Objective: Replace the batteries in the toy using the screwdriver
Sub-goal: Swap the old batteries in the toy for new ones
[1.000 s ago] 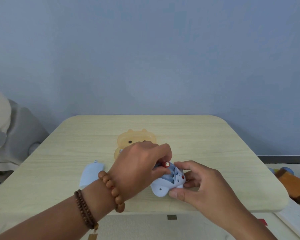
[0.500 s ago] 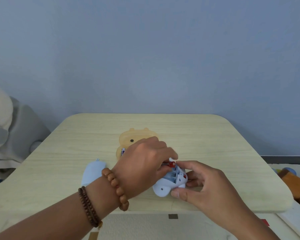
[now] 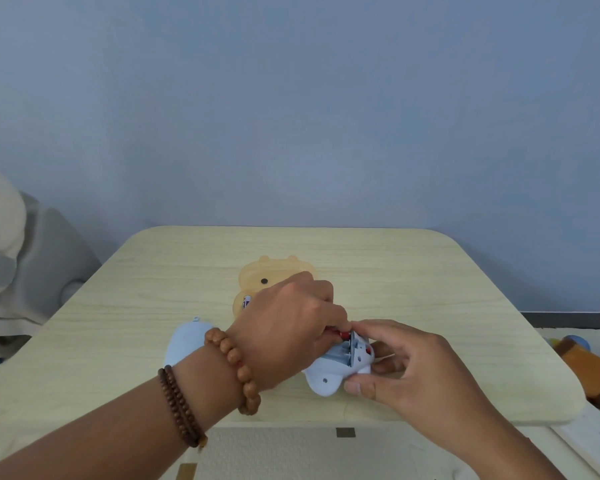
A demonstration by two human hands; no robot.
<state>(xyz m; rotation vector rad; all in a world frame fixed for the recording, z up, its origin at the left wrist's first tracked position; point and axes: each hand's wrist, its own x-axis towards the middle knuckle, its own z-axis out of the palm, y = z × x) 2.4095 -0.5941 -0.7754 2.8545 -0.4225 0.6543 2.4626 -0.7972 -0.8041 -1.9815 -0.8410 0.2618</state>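
Note:
A pale blue toy lies near the table's front edge with its battery compartment open and facing up. My right hand grips the toy from the right, thumb at its front and fingers behind. My left hand reaches over it from the left and pinches a red battery at the compartment's upper edge. A pale blue cover piece lies to the left, partly behind my wrist. No screwdriver shows.
A translucent orange animal-shaped tray sits behind my left hand, with a battery partly showing in it. The light wood table has rounded corners. A grey plush toy sits off the left side; blocks lie on the floor right.
My left hand has carried the red battery slightly right and down into the compartment's upper edge, and my right index finger has come up to meet it.

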